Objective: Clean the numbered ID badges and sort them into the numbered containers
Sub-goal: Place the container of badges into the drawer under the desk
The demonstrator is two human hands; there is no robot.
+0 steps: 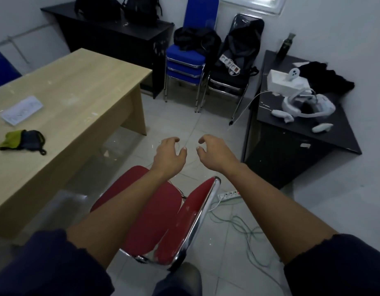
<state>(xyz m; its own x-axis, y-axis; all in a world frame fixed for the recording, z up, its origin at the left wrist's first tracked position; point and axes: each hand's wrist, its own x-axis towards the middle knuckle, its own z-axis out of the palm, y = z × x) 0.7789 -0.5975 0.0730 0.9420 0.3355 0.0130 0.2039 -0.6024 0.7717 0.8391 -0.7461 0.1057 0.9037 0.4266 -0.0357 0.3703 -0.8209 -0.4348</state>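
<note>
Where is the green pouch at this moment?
The pouch lies at the far left of the head view, on the wooden table, just nearer than the paper.

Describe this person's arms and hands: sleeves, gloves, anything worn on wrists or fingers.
Both arms wear dark navy fabric. The left sleeve and the right sleeve end near the elbows with uneven, wavy edges, and the forearms below them are bare. The left hand and the right hand are ungloved; no watch, bracelet or ring shows.
</note>
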